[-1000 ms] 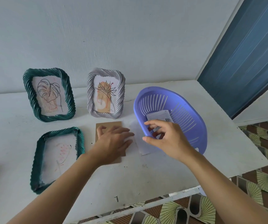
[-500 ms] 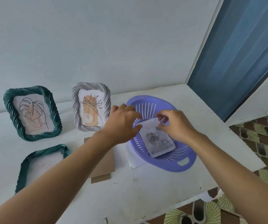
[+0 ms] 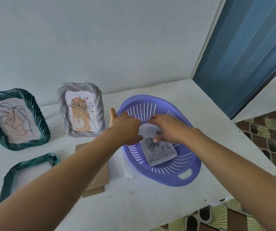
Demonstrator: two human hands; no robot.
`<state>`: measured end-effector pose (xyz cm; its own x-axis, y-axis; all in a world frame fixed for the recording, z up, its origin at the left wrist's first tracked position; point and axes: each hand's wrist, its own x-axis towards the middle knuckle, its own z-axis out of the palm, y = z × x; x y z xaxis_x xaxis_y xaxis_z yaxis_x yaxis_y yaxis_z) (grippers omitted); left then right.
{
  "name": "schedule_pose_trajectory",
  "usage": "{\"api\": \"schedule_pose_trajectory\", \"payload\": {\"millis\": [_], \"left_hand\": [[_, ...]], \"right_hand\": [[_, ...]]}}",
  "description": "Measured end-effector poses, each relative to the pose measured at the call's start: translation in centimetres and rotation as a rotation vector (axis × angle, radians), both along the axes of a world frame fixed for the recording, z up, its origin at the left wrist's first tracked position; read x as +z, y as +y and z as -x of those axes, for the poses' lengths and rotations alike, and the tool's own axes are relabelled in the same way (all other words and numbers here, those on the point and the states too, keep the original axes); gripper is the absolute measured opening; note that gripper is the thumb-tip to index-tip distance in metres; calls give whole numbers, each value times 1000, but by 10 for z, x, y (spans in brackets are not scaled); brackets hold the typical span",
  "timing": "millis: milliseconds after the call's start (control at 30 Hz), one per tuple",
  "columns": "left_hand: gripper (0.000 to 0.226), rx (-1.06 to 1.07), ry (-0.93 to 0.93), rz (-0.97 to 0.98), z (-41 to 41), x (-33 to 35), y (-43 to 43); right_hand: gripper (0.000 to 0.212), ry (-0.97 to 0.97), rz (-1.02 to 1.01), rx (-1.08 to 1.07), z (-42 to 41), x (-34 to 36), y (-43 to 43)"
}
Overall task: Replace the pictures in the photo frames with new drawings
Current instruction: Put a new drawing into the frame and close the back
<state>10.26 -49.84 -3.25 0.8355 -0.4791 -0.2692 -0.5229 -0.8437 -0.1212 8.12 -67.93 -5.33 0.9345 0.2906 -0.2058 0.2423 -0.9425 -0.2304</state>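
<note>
Green standing frame (image 3: pixel 41 124) — left edge cropped

Three frames (image 3: pixel 15 119), one basket (image 3: pixel 183 174), perhaps two cardboards (image 3: pixel 99 177).

Your white counter (image 3: pixel 142 202) carries a lilac slotted basket (image 3: pixel 188 179) near its right edge, and the stack of drawings (image 3: pixel 160 152) in it shows grey roses on pale paper. Along the back edge you have a dark green rope-twist frame (image 3: pixel 22 145) with a black line leaf over faint red, and a silver-grey frame (image 3: pixel 82 135) with a black flower over orange; a second green frame (image 3: pixel 34 161) lies at the left edge beside brown cardboard (image 3: pixel 99 177). The floor tiles (image 3: pixel 267 139) are brown with pale green fans.
</note>
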Motion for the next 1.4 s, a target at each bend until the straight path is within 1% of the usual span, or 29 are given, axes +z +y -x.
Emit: {"api": "schedule_pose_trajectory", "payload": {"millis": [133,267,333,400,433,467,600,700,800,933,967,1033,1133,1233,1400], "left_hand": [[48,5,-106,-99,8,-6,-10],[50,6,-164,-121,10,-10,-11],[47,5,-176,-108,10,-9,-11],[40,7,-187,-58,10,-9,-10],[36,11,-194,-19,10,-10,-9],[33,14,-201,27,9,-10,-9],[22,28,-198,243,10,-7,-6],[13,45,-184,445,11,-4,1],[7,85,-162,655,15,3,8],[9,188,-59,873,18,12,15],[9,223,-14,929,17,11,16],[9,287,89,1101,16,10,22],[8,348,226,1341,22,21,33],[10,366,228,1476,33,39,45],[5,329,110,1621,51,57,79]], "right_hand": [[75,-67,-37,1,1,-2,-1],[70,-122,-61,3,3,-4,-1],[63,-160,-79,18,5,-3,-2],[46,-195,-105,24,6,-3,-3],[37,-212,-129,17,6,-4,-4],[31,-224,-163,-2,6,-5,-4],[19,-287,-378,-103,6,-1,-7],[16,-288,-551,-196,11,9,-8],[11,-300,-673,-270,20,20,-7],[11,-321,-829,-360,29,26,-1],[12,-303,-894,-389,32,27,1],[15,-244,-1018,-445,37,30,3],[19,-159,-1148,-474,47,36,9],[20,-116,-1277,-491,56,48,21],[21,-19,-1471,-441,65,75,57]]}}
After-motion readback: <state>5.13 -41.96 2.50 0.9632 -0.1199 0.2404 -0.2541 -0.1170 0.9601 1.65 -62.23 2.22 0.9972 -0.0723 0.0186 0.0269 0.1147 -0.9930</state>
